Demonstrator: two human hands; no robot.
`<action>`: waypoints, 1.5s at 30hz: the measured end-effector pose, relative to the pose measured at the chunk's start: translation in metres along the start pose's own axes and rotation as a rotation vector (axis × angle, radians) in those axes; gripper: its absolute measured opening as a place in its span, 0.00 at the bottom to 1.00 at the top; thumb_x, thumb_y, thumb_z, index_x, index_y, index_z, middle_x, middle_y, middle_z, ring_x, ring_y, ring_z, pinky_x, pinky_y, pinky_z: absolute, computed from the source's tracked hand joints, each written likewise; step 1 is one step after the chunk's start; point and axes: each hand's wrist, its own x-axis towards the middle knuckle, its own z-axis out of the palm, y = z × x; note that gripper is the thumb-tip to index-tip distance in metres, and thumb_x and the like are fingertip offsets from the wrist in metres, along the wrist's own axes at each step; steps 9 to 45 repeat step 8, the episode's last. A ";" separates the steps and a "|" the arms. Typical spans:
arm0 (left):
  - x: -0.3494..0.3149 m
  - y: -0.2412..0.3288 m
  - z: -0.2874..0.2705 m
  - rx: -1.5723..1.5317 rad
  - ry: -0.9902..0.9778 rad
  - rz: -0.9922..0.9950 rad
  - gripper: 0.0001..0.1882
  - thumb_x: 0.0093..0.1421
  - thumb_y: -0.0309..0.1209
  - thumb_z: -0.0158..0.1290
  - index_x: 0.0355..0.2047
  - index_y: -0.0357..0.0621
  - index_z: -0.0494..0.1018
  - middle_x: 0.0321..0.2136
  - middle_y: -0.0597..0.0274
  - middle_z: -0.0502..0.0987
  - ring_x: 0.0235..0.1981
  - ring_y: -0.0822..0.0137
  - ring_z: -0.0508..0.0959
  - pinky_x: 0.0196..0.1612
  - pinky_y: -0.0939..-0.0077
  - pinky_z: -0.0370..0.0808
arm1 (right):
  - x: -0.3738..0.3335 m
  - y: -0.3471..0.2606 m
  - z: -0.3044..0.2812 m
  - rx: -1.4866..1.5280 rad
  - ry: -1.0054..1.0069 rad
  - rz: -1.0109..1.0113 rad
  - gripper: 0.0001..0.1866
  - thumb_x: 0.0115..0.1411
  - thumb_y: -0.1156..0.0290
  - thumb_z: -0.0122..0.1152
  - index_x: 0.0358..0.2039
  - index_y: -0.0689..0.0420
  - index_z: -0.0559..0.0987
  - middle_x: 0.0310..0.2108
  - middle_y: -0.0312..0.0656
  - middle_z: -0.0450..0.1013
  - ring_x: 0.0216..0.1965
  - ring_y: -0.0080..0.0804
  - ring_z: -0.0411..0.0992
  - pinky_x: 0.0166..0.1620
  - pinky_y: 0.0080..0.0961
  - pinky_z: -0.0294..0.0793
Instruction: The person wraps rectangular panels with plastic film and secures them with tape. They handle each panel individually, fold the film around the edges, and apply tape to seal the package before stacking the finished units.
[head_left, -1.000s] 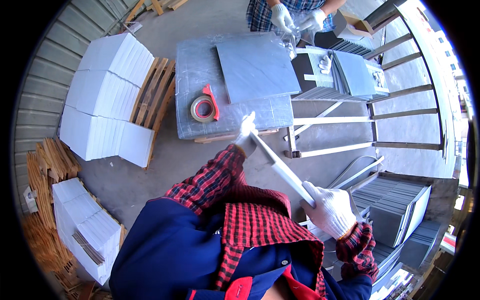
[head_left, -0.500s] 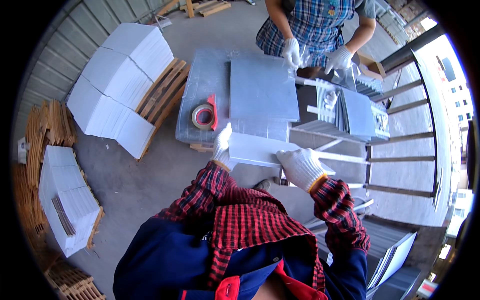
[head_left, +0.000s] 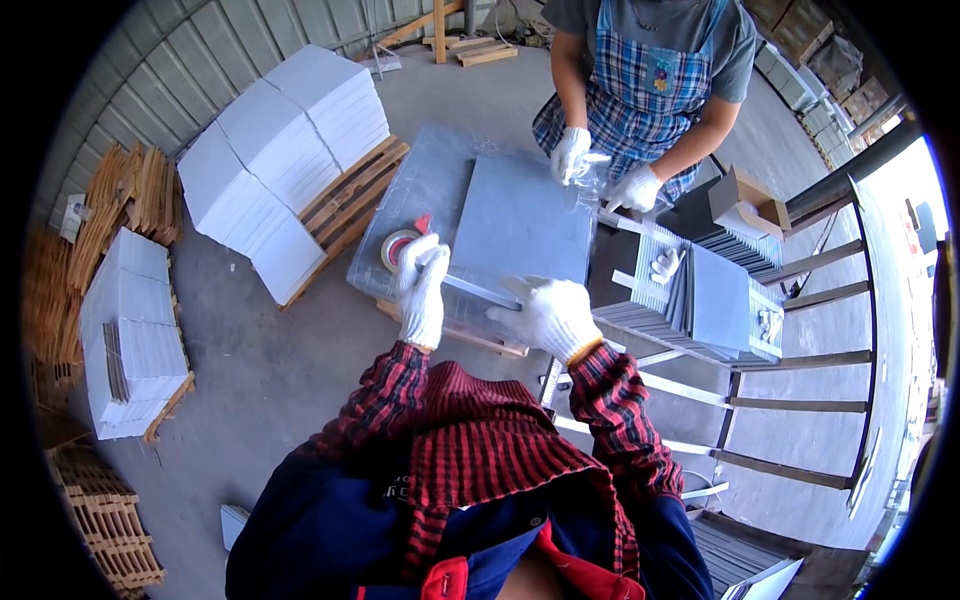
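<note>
My gloved left hand (head_left: 422, 292) is closed at the left end of a thin panel (head_left: 482, 291), which now shows only as a narrow pale strip. At its other end my gloved right hand (head_left: 552, 316) grips, its fingertips slightly blurred. Both hands are at the near edge of a larger flat grey panel (head_left: 525, 215), which lies on a plastic-covered stack (head_left: 425, 170). Whether the thin panel touches the grey one I cannot tell. Just left of my left hand lies a tape roll (head_left: 394, 247) with a red dispenser (head_left: 424, 223), partly hidden.
Across the stack a co-worker's gloved hands (head_left: 572, 155) handle clear film. To the right, grey panels (head_left: 720, 300) stand on a metal frame (head_left: 800, 405) beside an open carton (head_left: 750, 200). White stacks (head_left: 290, 130) on pallets stand left.
My hands have moved forward to the grey panel's near edge, and the thin panel has turned nearly edge-on. My left hand now partly covers the tape dispenser. The view has shifted.
</note>
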 end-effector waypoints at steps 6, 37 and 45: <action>0.011 -0.007 -0.008 0.060 -0.040 -0.071 0.10 0.60 0.24 0.56 0.43 0.41 0.74 0.38 0.67 0.73 0.39 0.75 0.73 0.47 0.80 0.72 | -0.068 0.067 0.015 0.354 0.350 0.231 0.26 0.64 0.43 0.52 0.43 0.53 0.83 0.34 0.48 0.80 0.34 0.43 0.80 0.37 0.34 0.78; 0.010 -0.009 -0.002 0.060 -0.052 -0.075 0.10 0.61 0.24 0.56 0.43 0.41 0.74 0.38 0.67 0.73 0.39 0.76 0.72 0.46 0.81 0.72 | -0.081 0.074 0.010 0.450 0.379 0.325 0.25 0.65 0.45 0.52 0.44 0.53 0.83 0.36 0.49 0.80 0.36 0.43 0.80 0.39 0.34 0.79; 0.010 -0.009 -0.002 0.060 -0.052 -0.075 0.10 0.61 0.24 0.56 0.43 0.41 0.74 0.38 0.67 0.73 0.39 0.76 0.72 0.46 0.81 0.72 | -0.081 0.074 0.010 0.450 0.379 0.325 0.25 0.65 0.45 0.52 0.44 0.53 0.83 0.36 0.49 0.80 0.36 0.43 0.80 0.39 0.34 0.79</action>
